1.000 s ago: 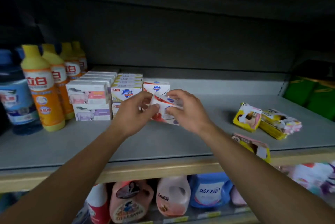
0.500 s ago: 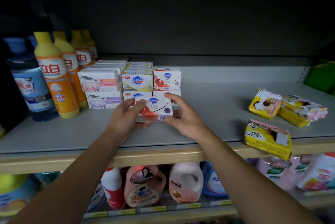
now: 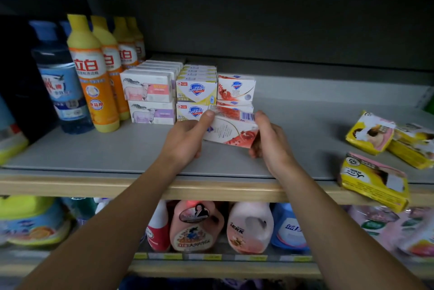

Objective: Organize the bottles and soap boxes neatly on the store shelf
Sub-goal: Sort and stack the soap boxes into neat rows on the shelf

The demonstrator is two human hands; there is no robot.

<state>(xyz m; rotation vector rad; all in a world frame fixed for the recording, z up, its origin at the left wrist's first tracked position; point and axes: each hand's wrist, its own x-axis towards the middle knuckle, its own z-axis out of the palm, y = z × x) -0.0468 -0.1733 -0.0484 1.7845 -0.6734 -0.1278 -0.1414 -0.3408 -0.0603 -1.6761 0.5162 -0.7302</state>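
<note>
Both hands hold a white and red soap box (image 3: 231,131) above the grey shelf (image 3: 117,149), tilted so its back and barcode face me. My left hand (image 3: 186,139) grips its left end and my right hand (image 3: 270,142) grips its right end. Just behind it stand two stacked red and white soap boxes (image 3: 236,89). To their left are stacked yellow Safeguard boxes (image 3: 196,91) and sheep-print soap boxes (image 3: 148,89). Orange bottles with yellow caps (image 3: 92,73) stand in a row at the left, next to a blue bottle (image 3: 58,83).
Yellow soap packets lie loose at the right: two overlapping (image 3: 375,133) further back, one (image 3: 373,180) hanging over the wooden shelf edge (image 3: 223,192). Pink, white and blue detergent jugs (image 3: 249,226) fill the lower shelf. A dark back panel closes the shelf.
The soap box in both hands has turned from label-forward to its back and barcode side, tilted. The camera view has shifted closer and slightly lower.
</note>
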